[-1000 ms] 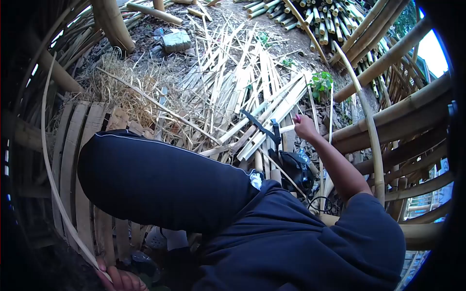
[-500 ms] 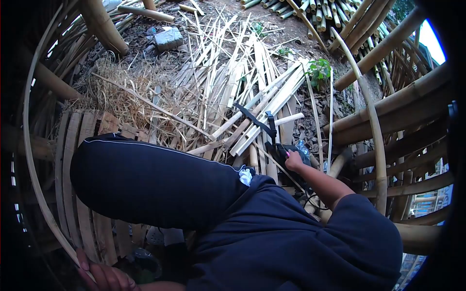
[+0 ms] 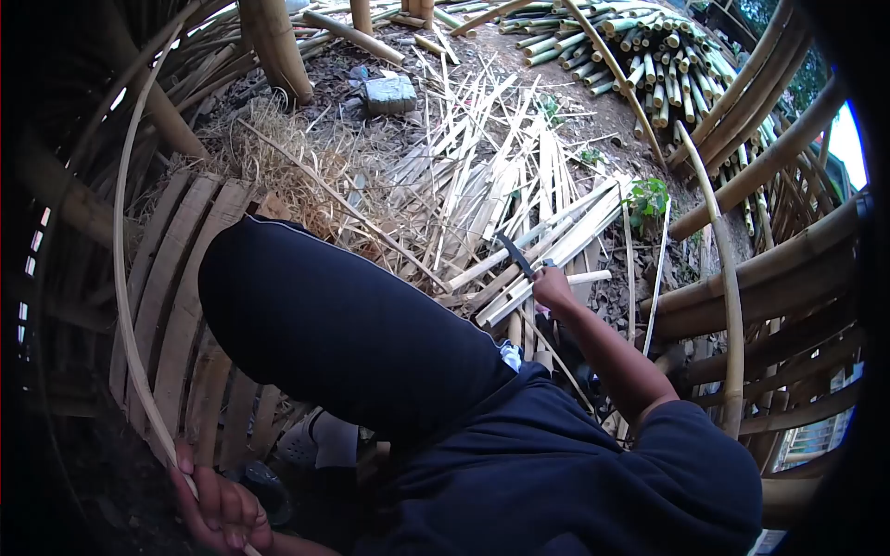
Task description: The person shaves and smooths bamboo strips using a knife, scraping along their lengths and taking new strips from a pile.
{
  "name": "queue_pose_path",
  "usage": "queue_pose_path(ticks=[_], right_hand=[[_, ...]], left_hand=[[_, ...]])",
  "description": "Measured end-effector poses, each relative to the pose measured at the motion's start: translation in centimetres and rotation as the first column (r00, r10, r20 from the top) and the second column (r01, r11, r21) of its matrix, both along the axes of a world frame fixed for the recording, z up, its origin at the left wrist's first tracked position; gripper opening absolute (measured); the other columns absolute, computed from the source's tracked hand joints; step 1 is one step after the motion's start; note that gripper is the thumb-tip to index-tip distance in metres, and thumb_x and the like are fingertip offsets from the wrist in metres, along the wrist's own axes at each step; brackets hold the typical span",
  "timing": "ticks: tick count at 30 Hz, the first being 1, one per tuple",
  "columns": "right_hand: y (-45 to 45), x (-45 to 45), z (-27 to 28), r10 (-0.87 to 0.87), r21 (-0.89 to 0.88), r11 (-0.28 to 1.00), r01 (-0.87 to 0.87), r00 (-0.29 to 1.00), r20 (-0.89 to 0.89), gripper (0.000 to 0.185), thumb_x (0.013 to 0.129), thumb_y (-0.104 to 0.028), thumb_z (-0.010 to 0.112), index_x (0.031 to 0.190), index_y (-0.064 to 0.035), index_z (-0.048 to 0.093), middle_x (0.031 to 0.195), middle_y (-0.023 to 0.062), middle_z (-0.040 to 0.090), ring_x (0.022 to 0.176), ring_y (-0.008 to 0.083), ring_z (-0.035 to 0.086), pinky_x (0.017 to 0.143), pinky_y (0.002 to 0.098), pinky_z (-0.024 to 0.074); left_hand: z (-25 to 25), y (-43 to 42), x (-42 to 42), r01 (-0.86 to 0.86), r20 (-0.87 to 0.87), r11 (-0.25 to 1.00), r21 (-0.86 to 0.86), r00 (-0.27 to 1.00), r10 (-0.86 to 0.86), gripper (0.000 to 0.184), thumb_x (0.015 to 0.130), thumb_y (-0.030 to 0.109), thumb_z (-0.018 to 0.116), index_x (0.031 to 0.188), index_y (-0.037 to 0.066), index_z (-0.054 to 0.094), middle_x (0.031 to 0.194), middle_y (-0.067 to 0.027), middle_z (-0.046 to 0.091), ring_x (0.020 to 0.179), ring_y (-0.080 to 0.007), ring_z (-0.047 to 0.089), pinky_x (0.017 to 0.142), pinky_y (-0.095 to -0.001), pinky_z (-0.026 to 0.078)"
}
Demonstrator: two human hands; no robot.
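Left hand [image 3: 222, 510]: low at the left edge of the view, fingers curled and pressed together around a long, thin bamboo strip [image 3: 123, 278], thumb laid along it. The strip bows upward from the fist past the slatted wooden platform [image 3: 176, 278] toward the top left; a short end shows below the palm.

Right hand [image 3: 553, 289]: arm reaches forward from the shoulder, elbow slightly bent, forearm slanting up and inward, back of the hand toward the camera. Fingers are bent at the black strap [image 3: 514, 255] (whether they pinch it or only touch it, cannot tell). A small pink patch [image 3: 542, 310] shows just below the hand; its nature is unclear.

Surroundings: pale split bamboo strips [image 3: 556, 246] lie bundled beside the right hand, with loose bamboo slivers [image 3: 473, 148] scattered beyond. Dry shavings [image 3: 297, 176] lie farther left, near a grey block [image 3: 389, 94]. The bent knee [image 3: 269, 278], in black trousers, lies between the two hands.
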State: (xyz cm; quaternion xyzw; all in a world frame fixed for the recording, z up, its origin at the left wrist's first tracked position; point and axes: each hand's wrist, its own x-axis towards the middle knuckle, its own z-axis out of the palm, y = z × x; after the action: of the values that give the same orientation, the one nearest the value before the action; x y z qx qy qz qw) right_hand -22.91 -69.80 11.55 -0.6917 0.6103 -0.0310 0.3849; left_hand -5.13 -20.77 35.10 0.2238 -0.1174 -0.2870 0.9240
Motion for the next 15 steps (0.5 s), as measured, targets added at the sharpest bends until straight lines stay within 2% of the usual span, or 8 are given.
queue_pose_path(ticks=[1, 2, 5, 8, 9, 11, 13, 15], right_hand=[[-0.7, 2.8, 1.6, -0.047, 0.112, 0.993, 0.032, 0.99, 0.136, 0.025, 0.095, -0.016, 0.046, 0.092, 0.0047, 0.06, 0.082, 0.0212, 0.065, 0.066, 0.0294, 0.068, 0.049, 0.0403, 0.0558], [0.4, 5.2, 6.0, -0.072, 0.26, 0.966, -0.01, 0.95, 0.303, 0.024, 0.095, -0.015, 0.045, 0.092, 0.0051, 0.058, 0.08, 0.0199, 0.065, 0.064, 0.028, 0.068, 0.05, 0.0405, 0.0579], [-0.5, 8.2, 7.8, 0.355, 0.181, 0.921, -0.344, 0.934, -0.031, 0.031, 0.097, -0.017, 0.04, 0.094, 0.0084, 0.057, 0.079, 0.0166, 0.064, 0.058, 0.0261, 0.067, 0.049, 0.0405, 0.059], [-3.6, 6.6, 5.5, 0.217, 0.078, 0.974, -0.214, 0.976, -0.033, 0.031, 0.094, -0.019, 0.047, 0.089, 0.0077, 0.062, 0.076, 0.0161, 0.065, 0.057, 0.0239, 0.066, 0.048, 0.0384, 0.0574], [-4.1, 5.6, 4.2, 0.172, -0.046, 0.984, -0.173, 0.985, -0.032, 0.038, 0.091, -0.025, 0.053, 0.08, 0.0096, 0.065, 0.074, 0.0228, 0.066, 0.06, 0.0304, 0.069, 0.05, 0.0403, 0.0574], [-4.2, 2.7, 2.8, 0.295, 0.01, 0.953, -0.304, 0.915, -0.274, 0.034, 0.088, -0.021, 0.055, 0.087, 0.012, 0.062, 0.077, 0.0213, 0.066, 0.061, 0.0273, 0.067, 0.05, 0.0418, 0.0585], [-4.7, -0.6, -3.2, 0.354, 0.063, 0.928, -0.367, 0.818, -0.454, 0.032, 0.084, -0.021, 0.06, 0.093, 0.0098, 0.064, 0.079, 0.0215, 0.067, 0.063, 0.0288, 0.069, 0.05, 0.0401, 0.0579], [-3.6, -3.1, -6.0, 0.393, 0.099, 0.915, -0.391, 0.809, -0.438, 0.03, 0.078, -0.021, 0.064, 0.097, 0.003, 0.067, 0.087, 0.0208, 0.068, 0.074, 0.0313, 0.07, 0.063, 0.039, 0.0579]], left_hand=[[-0.6, 0.5, 0.0, -0.015, 0.005, 1.0, -0.014, 1.0, 0.015, 0.027, 0.105, 0.028, 0.017, 0.11, 0.004, 0.027, 0.056, -0.0027, 0.035, 0.032, -0.0091, 0.034, 0.027, -0.0209, 0.034], [-1.3, 1.2, -0.2, -0.01, -0.029, 1.0, -0.018, 1.0, 0.01, 0.027, 0.105, 0.028, 0.017, 0.11, 0.003, 0.028, 0.056, -0.0027, 0.035, 0.032, -0.0093, 0.035, 0.027, -0.0212, 0.034], [-3.5, 2.6, -1.5, -0.045, -0.121, 0.999, -0.018, 0.992, 0.042, 0.031, 0.105, 0.031, 0.019, 0.112, 0.004, 0.032, 0.056, -0.0019, 0.038, 0.032, -0.009, 0.037, 0.027, -0.0203, 0.025], [-6.0, 3.4, -1.7, -0.107, -0.192, 0.993, -0.05, 0.977, 0.096, 0.03, 0.105, 0.032, 0.019, 0.111, 0.005, 0.032, 0.057, -0.0018, 0.039, 0.032, -0.0096, 0.037, 0.028, -0.0209, 0.025], [-6.3, 3.8, -1.6, -0.104, -0.198, 0.993, -0.052, 0.976, 0.092, 0.03, 0.105, 0.032, 0.019, 0.111, 0.005, 0.032, 0.057, -0.0018, 0.039, 0.032, -0.0096, 0.037, 0.028, -0.0209, 0.025], [-6.8, 4.6, -1.6, -0.089, -0.156, 0.993, -0.072, 0.985, 0.077, 0.028, 0.105, 0.027, 0.018, 0.113, 0.003, 0.031, 0.062, -0.0041, 0.038, 0.036, -0.0122, 0.039, 0.032, -0.0227, 0.033], [-6.9, 5.9, -0.8, -0.081, -0.153, 0.996, -0.041, 0.986, 0.074, 0.029, 0.105, 0.029, 0.018, 0.112, 0.004, 0.03, 0.063, -0.0041, 0.038, 0.036, -0.0129, 0.038, 0.034, -0.0243, 0.033], [-6.6, 6.2, -0.3, -0.1, -0.137, 0.995, 0.016, 0.985, 0.102, 0.028, 0.105, 0.03, 0.019, 0.111, 0.005, 0.029, 0.061, -0.0037, 0.037, 0.036, -0.0124, 0.038, 0.034, -0.0235, 0.032]])
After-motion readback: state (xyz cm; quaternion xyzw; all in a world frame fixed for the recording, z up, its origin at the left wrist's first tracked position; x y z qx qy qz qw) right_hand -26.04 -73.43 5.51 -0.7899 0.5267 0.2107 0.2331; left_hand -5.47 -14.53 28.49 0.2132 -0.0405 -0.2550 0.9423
